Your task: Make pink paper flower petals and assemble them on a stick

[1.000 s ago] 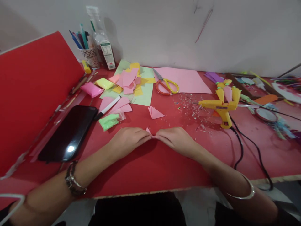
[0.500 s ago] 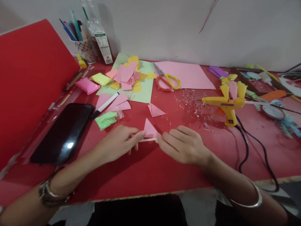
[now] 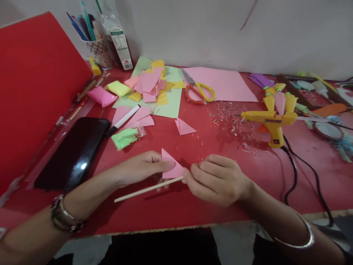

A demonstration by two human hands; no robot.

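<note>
My left hand (image 3: pixel 147 166) pinches a small pink paper triangle (image 3: pixel 171 170), its thumb lying across the front. A thin pale wooden stick (image 3: pixel 146 190) runs slantwise just below the paper, its free end toward the left. My right hand (image 3: pixel 216 178) is closed around the stick's right end, its fingertips close against the paper's right corner. Beyond my hands lies a second folded pink paper piece (image 3: pixel 185 127) on the red tabletop (image 3: pixel 154 217).
A yellow glue gun (image 3: pixel 271 123) with a black cord stands to the right. Scissors (image 3: pixel 199 90) rest on pink paper at the back. To the left lie a black phone (image 3: pixel 73 152), a marker (image 3: pixel 124 119) and a green clay packet (image 3: pixel 124 138). Paper shavings (image 3: pixel 231 121) are scattered near the glue gun.
The stick's left end has come out from under my left hand and now shows at a slant. My left thumb has shifted onto the paper triangle, which sits lower and closer to me.
</note>
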